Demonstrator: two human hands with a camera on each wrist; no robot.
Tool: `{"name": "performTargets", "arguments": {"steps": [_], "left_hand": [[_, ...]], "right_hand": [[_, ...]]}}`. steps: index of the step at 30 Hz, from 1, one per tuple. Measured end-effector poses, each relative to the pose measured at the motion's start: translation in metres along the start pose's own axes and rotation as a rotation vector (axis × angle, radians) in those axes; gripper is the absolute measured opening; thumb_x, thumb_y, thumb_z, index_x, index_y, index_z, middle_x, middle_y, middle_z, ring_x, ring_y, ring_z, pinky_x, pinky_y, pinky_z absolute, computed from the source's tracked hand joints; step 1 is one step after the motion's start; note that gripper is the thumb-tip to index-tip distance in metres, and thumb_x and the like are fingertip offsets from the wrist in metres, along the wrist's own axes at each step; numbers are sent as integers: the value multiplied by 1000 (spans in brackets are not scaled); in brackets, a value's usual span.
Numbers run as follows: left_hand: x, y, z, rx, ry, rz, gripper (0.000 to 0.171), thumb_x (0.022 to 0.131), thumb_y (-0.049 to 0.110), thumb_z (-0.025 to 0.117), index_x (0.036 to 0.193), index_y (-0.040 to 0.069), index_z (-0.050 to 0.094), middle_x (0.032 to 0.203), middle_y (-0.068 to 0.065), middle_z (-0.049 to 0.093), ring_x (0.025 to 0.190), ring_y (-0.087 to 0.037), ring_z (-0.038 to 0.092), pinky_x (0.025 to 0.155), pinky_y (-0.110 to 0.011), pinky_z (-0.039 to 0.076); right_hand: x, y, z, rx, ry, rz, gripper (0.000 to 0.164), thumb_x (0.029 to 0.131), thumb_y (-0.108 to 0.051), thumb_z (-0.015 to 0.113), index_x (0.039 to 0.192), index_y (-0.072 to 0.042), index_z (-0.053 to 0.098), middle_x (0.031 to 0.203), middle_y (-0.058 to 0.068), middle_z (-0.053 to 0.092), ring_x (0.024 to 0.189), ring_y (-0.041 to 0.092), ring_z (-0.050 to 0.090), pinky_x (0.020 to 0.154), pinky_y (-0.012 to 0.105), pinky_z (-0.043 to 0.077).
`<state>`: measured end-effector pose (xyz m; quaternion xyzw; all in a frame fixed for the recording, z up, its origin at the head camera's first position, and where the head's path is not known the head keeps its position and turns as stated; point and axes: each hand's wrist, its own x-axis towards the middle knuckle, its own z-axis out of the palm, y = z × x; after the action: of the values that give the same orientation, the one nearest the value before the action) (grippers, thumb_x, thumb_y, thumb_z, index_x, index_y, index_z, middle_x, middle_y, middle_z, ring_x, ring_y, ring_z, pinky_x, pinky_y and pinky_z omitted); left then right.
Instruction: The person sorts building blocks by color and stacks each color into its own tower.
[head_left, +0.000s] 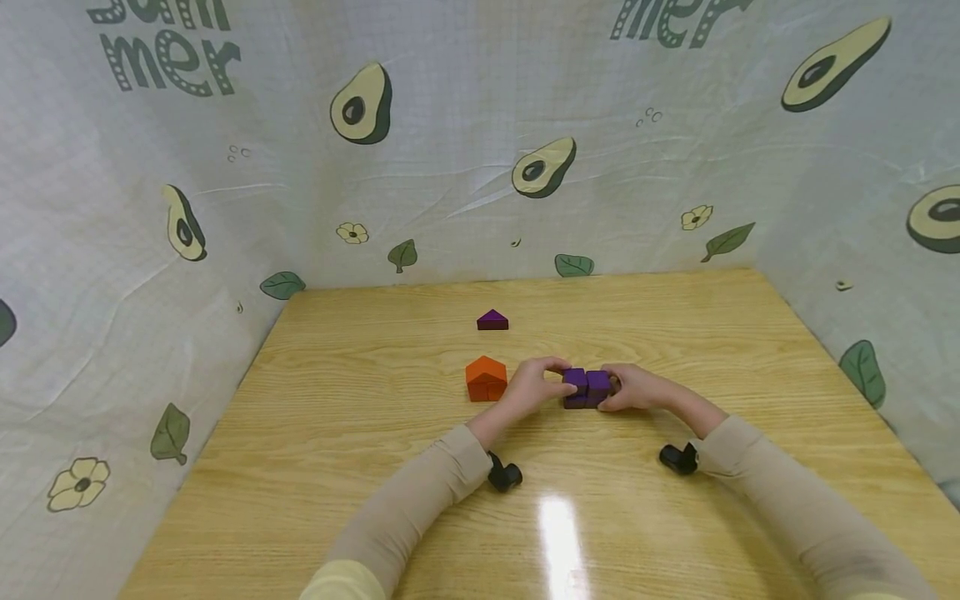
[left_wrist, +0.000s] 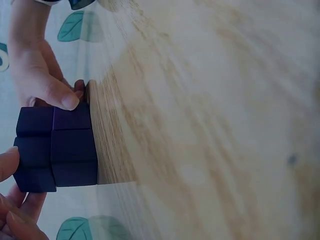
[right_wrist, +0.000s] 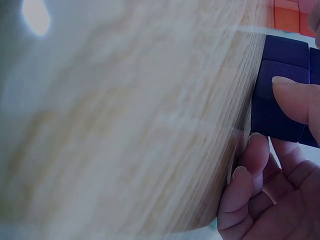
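Note:
Purple cube blocks (head_left: 597, 382) stand two wide and two high on the wooden table, right of its middle. From the left, my left hand (head_left: 528, 385) pinches the upper left cube, its thumb on the near face and fingers behind. My right hand (head_left: 633, 389) grips the stack's right side; in the right wrist view its thumb (right_wrist: 295, 100) presses the near face of a lower cube while the fingers curl at the side. The left wrist view shows the upper cubes (left_wrist: 32, 152) sitting on the lower ones (left_wrist: 74, 150), with narrow seams between them.
An orange block house (head_left: 486, 382) with a pointed top stands just left of my left hand. Farther back lies a purple triangular block (head_left: 492, 322). A patterned cloth (head_left: 450, 200) rises behind the table (head_left: 360, 350) and along both sides. Black wrist cameras (head_left: 504, 475) hang below the sleeves.

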<state>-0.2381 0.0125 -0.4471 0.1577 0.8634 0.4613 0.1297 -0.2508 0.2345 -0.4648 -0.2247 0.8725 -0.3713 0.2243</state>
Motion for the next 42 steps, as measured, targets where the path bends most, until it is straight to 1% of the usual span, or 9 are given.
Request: {"name": "performTargets", "arguments": {"steps": [8,21,32,39,42], "left_hand": [[1,-1,2,13,-4,0,38,81,24,70,116,13,63,111,1,64,111,-15,52,92,-32,40],[1,-3,1,14,-15,8,38,81,25,70,117,15,62,113,2,63,113,-16,51,92,-32,40],[0,-3,0,23,-19,14,36,81,25,71,115,16,63,111,2,64,110,-15,53,90,-31,40],[-3,1,0,36,-17,-11,37,80,26,71,115,18,63,112,2,63,109,-17,53,82,-27,41],[-5,2,-1,41,-19,-17,40,80,28,71,118,18,61,115,2,62,112,-18,52,85,-29,41]], "right_hand": [[-2,-1,0,-6,8,-3,31,76,-16,72,94,-1,52,80,4,54,69,16,46,62,29,37],[-2,-2,0,-13,9,-3,32,76,-16,72,95,-1,52,80,3,53,68,16,45,61,29,37],[-1,0,0,-10,7,-11,32,75,-17,72,95,-1,52,80,3,53,68,16,45,61,29,36],[-3,-4,0,-6,9,-6,31,75,-16,72,94,-1,52,80,4,54,68,16,46,62,29,37],[-4,-6,0,-6,11,-4,31,75,-16,72,94,-1,53,80,4,55,69,16,46,62,29,38]]}}
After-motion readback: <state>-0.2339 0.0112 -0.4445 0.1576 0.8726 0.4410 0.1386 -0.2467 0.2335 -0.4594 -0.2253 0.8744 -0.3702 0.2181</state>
